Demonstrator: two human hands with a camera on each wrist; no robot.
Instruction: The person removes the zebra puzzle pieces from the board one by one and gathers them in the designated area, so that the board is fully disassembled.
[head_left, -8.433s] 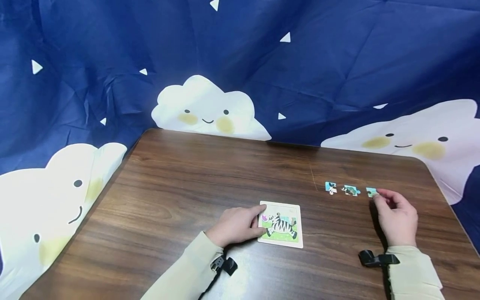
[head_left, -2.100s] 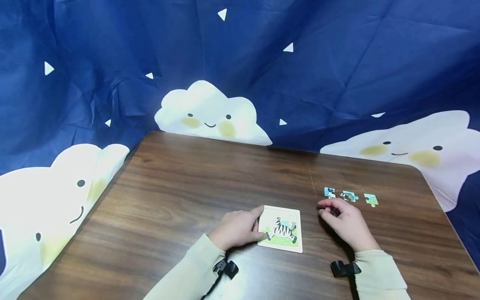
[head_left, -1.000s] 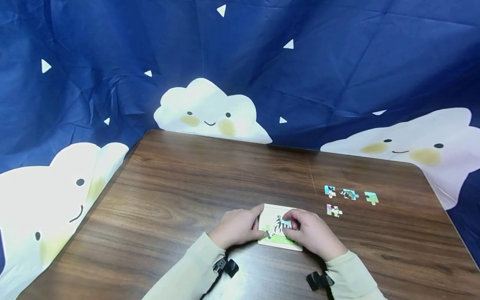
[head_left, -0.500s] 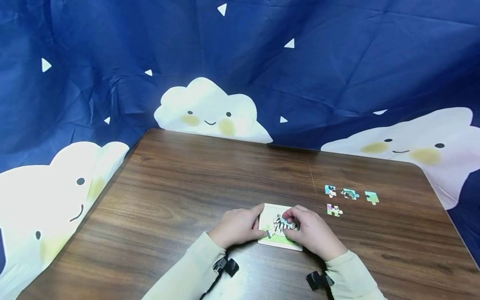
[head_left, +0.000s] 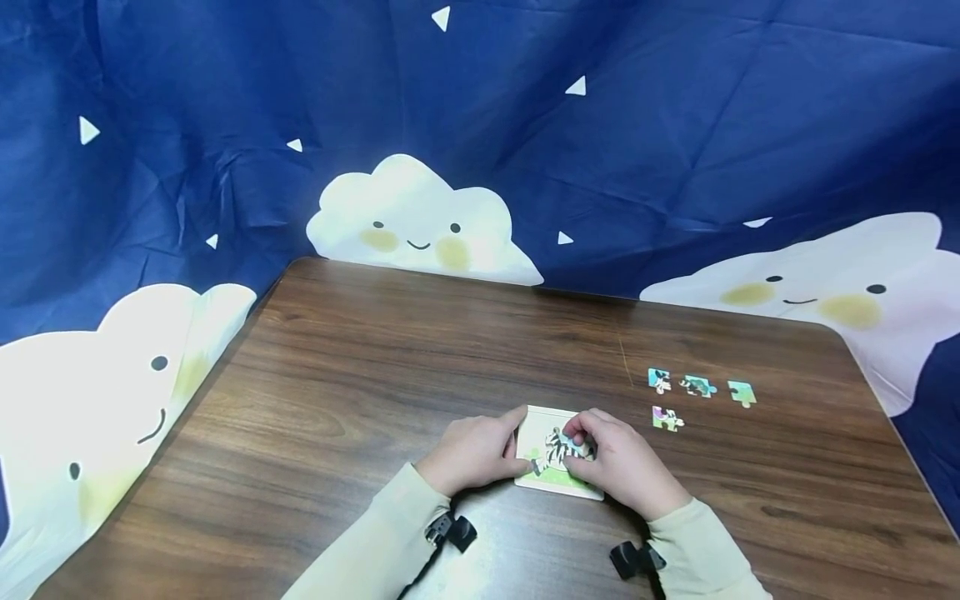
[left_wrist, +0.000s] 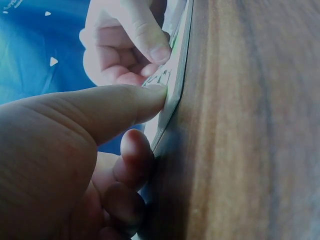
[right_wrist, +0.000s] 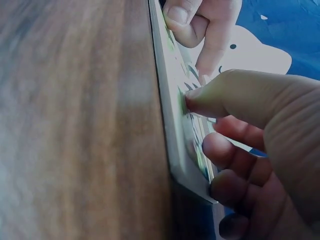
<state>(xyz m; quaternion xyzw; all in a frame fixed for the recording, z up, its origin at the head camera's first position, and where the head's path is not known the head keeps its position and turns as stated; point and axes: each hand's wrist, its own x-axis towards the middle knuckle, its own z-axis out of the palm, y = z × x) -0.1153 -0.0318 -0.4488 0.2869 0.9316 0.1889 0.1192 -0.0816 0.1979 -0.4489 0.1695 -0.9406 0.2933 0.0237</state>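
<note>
A small square zebra puzzle board point(head_left: 536, 427) lies on the table. My left hand point(head_left: 471, 454) holds it at its left edge, with the thumb over the front rim in the left wrist view. On the right side of the board, my right hand point(head_left: 626, 462) pinches at a zebra puzzle piece point(head_left: 576, 450) between thumb and index finger. The fingers cover much of that piece. Off to the right lie loose puzzle pieces: a blue one point(head_left: 659, 381), a dark green one point(head_left: 698, 386) and a light green one point(head_left: 742, 394) in a row, with a pink-and-green one point(head_left: 666, 418) below.
The brown wooden table point(head_left: 375, 358) reaches to a blue curtain point(head_left: 480, 100) printed with white clouds and triangles. Each wrist wears a black strap with a camera, such as the right wrist camera point(head_left: 626, 560).
My right hand has moved from the loose pieces left onto the board. The pink-and-green piece, earlier in the board, now lies below the row. My left hand has stayed at the board's edge.
</note>
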